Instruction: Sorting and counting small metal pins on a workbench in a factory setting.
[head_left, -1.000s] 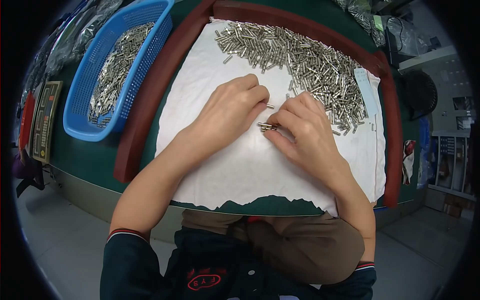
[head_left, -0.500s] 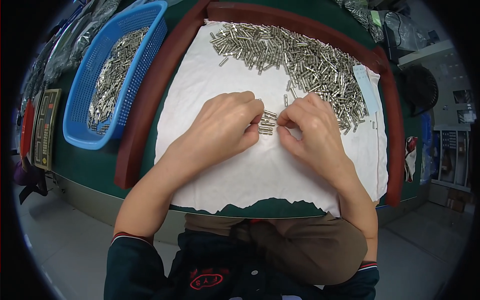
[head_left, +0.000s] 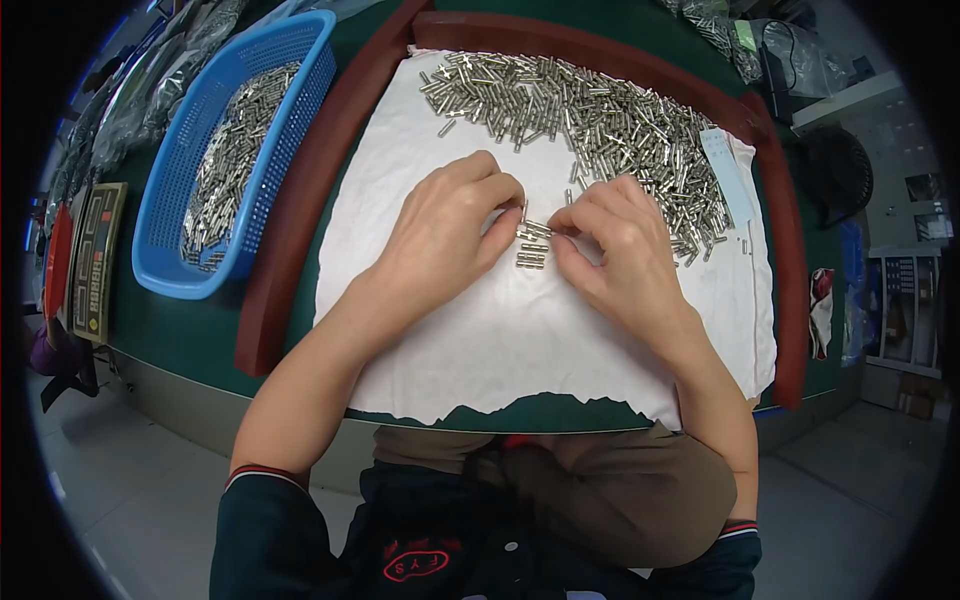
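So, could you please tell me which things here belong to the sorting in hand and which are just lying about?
In use:
left hand
right hand
small row of metal pins
pile of metal pins
white cloth

Lying about:
blue basket
plastic bags
white tag

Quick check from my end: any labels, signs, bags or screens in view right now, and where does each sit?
Paper tag: right edge of the white cloth, pale blue-white strip.
Printed card: far left, dark rectangle, pale border.
Plastic bags: upper left, clear, crumpled.
No screens.
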